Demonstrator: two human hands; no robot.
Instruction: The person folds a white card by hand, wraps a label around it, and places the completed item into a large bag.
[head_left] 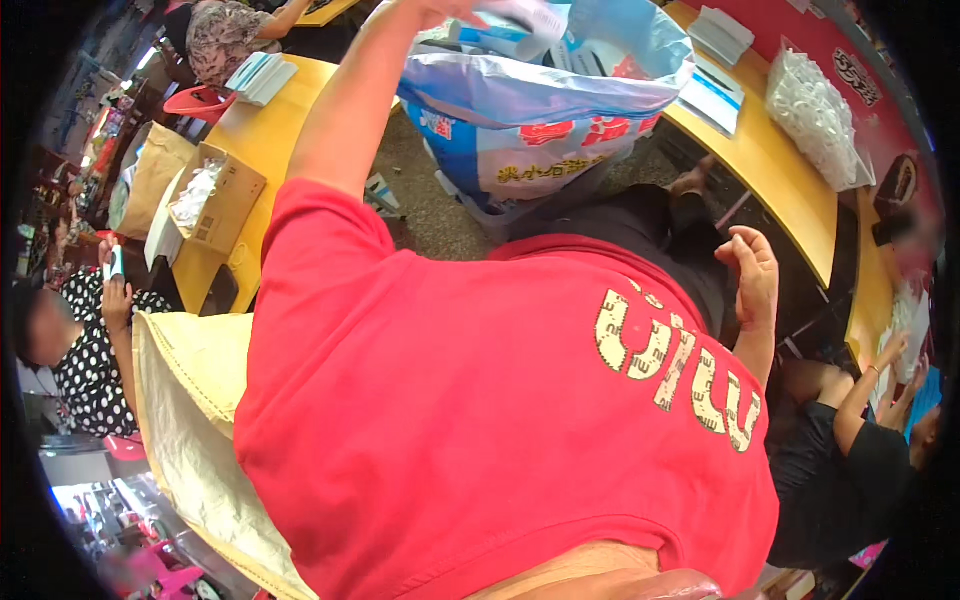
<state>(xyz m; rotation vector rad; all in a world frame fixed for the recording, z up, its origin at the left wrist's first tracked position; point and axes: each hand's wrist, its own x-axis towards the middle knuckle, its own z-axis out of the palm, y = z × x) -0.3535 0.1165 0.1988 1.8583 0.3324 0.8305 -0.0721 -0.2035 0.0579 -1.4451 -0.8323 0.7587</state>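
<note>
My left arm stretches up over a large blue and white woven plastic bag. At its mouth is my left hand, cut by the upper edge, so its fingers show only in part. Beside the fingers, white and blue card packages lie in the bag, smeared by motion; I cannot tell whether the hand grips one. My right hand hangs in the air right of my waist, its fingers loosely bent and apart, with nothing seen in them. The near edge of the right table is beside it.
A yellow table on the right bears a clear bag of white pieces and card stacks. On the left table stands a cardboard box. A pale yellow sack is at my left. Several people sit nearby on both sides.
</note>
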